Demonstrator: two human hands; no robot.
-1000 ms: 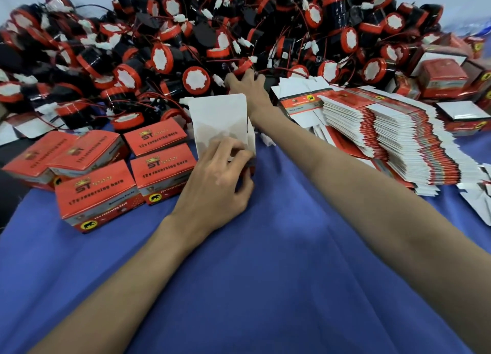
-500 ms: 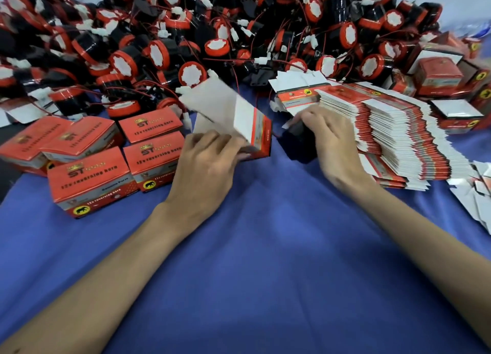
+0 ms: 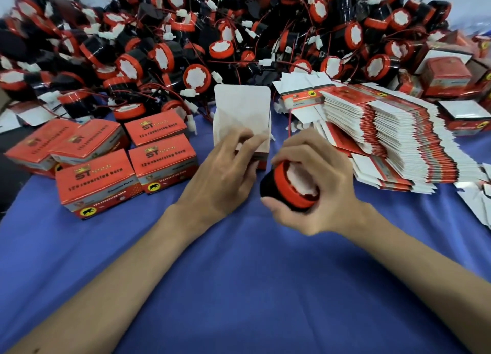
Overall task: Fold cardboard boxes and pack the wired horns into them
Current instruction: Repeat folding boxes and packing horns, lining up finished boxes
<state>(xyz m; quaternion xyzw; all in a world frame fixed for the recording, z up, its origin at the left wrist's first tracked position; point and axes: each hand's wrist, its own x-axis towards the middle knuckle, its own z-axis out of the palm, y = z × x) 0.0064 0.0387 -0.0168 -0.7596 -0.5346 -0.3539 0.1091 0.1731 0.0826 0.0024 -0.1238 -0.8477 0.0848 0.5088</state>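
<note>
Head view, everything placed off the open box (image 3: 241, 114) mid-bench.

Left of it: five closed boxes (image 3: 95, 178) with printed red tops, clustered on the bench (image 3: 239, 287). Judged packed; contents not visible.

Behind it, spreading both ways: horn pile (image 3: 186, 48). Black bodies, red rims, red wires with white plugs, all tangled. Far more horns there than closed boxes.

At it: left hand (image 3: 225, 173) holds the open box, fingers laid over the near edge and across the mouth, thumb mostly hidden. Box stands on the bench with its lid flap upright, white inside facing the camera. Bottom looks folded; can't confirm from this angle.

Just right of it: right hand (image 3: 318, 186) is curled round one horn (image 3: 289, 186), thumb under, fingers over. Horn sits close beside the box, not yet inside. Its wire isn't visible, so I can't tell whether it's tucked or trailing.

Further right: flat box stack (image 3: 398, 146), fanned out and unfolded, a lot of blanks. Beyond that at the far edge, a few other boxes (image 3: 449, 72), some with flaps open.

Status: early in the batch. This cycle: fold looks done, insert pending, then wire in and lid shut. Risk: wire catching under the flap.
</note>
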